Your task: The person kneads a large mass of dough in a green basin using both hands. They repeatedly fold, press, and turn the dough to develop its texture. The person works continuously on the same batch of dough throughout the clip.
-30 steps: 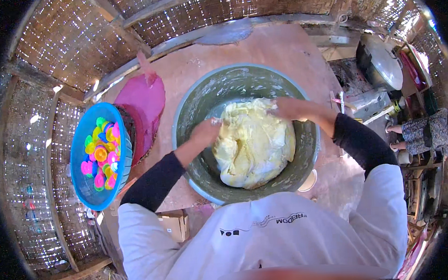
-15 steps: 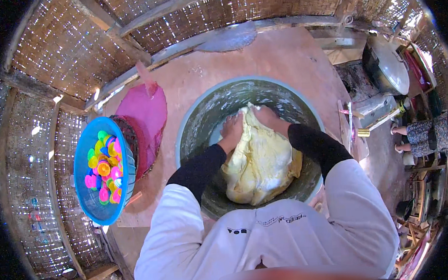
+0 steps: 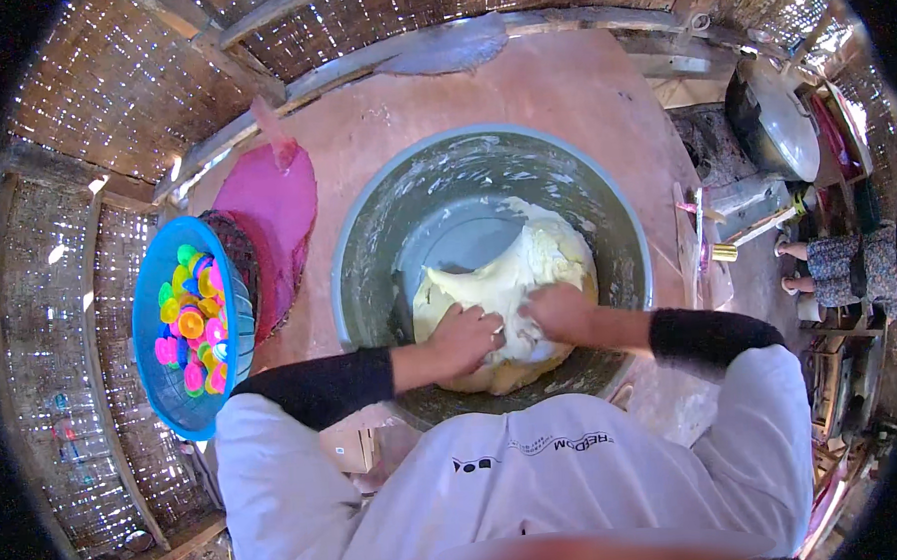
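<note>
A large pale yellow lump of dough (image 3: pixel 550 256) lies in the near half of a wide round grey-green basin (image 3: pixel 447 238). My left hand (image 3: pixel 466 337) is closed, its curled fingers sunk into the near left of the dough. Close beside it, my right hand (image 3: pixel 562 313) is also closed and presses into the dough's right part. The fingertips of both hands are hidden in the dough. Whitish smears cling to the basin's inner wall, and its far bottom shows bare.
Left of the basin, a tilted blue plastic basket (image 3: pixel 145 293) holds several colourful small plastic pieces (image 3: pixel 192 325). Behind it lies a pink flat piece (image 3: pixel 277 192). A lidded pot (image 3: pixel 777 116) stands at the far right; another person (image 3: pixel 833 268) is partly visible below it.
My hands have come from the dough's far edge towards me and closed, drawing dough along. The far basin bottom is now uncovered. My elbows have spread outward.
</note>
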A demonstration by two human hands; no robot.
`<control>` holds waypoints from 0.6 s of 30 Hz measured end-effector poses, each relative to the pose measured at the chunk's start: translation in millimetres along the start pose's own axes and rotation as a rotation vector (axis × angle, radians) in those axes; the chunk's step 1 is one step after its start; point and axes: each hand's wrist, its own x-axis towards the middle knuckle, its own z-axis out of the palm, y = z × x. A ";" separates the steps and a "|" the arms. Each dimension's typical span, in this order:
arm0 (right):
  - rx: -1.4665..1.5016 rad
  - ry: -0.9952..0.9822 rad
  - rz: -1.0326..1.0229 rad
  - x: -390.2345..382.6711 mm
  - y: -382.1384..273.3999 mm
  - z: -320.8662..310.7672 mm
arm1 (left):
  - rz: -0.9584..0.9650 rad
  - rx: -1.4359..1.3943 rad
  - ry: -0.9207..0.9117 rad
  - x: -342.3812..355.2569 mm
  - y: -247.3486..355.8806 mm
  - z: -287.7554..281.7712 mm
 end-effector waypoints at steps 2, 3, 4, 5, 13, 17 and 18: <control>-0.081 0.048 0.016 33.3 10.5 21.3 | -0.010 -0.075 0.028 17.3 -20.9 21.4; -0.126 0.088 0.020 50.3 14.6 25.8 | -0.016 -0.114 0.047 25.5 -31.4 23.4; -0.108 0.088 0.037 68.8 19.0 23.3 | -0.094 -0.106 -0.059 37.3 -39.3 13.0; -0.091 0.093 0.057 82.0 20.9 19.6 | -0.170 -0.093 -0.163 46.4 -44.5 2.8; 0.223 -0.059 -0.202 39.0 29.3 -17.5 | 0.198 -0.251 -0.038 0.1 -51.2 -22.8; 0.491 0.277 0.219 -35.2 23.1 -54.0 | -0.341 -0.211 0.190 -16.2 -70.7 -133.4; 0.645 0.345 0.335 -40.7 18.3 -59.6 | -0.350 -0.246 0.203 -2.4 -87.3 -126.7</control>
